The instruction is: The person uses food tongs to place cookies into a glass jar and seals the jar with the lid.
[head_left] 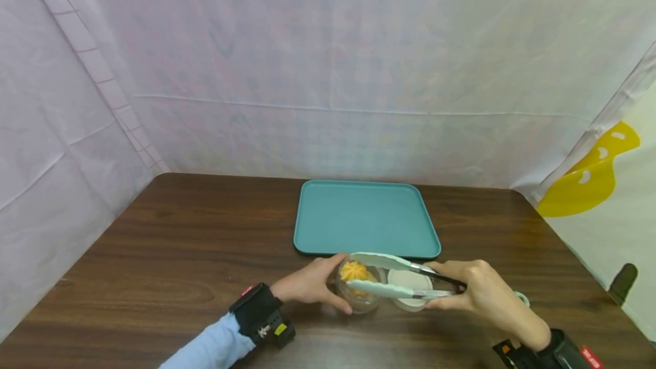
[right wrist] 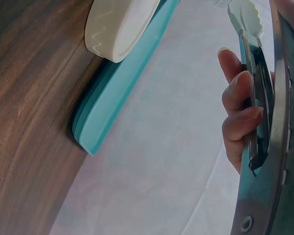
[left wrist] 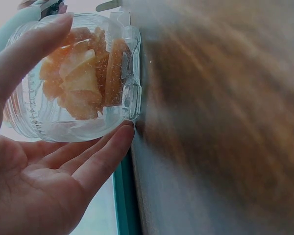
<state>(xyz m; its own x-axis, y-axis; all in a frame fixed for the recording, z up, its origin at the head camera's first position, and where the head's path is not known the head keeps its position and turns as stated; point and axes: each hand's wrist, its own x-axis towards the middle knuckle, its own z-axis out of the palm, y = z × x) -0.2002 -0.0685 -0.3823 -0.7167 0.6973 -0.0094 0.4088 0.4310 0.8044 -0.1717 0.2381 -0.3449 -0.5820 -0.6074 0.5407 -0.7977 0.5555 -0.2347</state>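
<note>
A clear glass jar [left wrist: 27,105] with ridged golden, cookie-like pieces [head_left: 355,271] inside stands on the table. My left hand [head_left: 314,285] holds it from the left, thumb on one side and fingers along the other. My right hand [head_left: 474,289] grips a pair of tongs [head_left: 424,295] with pale mint tips and metal arms. The tong tips are spread, reaching over the jar's mouth above the golden pieces. Under the tongs, just right of the jar, is a white round dish [right wrist: 102,32], partly covered by them in the head view.
A teal rectangular tray [head_left: 366,218] lies on the brown wooden table [head_left: 205,232] behind the jar and the dish. Pale cloth [head_left: 328,61] hangs behind the table and on both sides. A yellow shape [head_left: 584,187] shows on the right-hand cloth.
</note>
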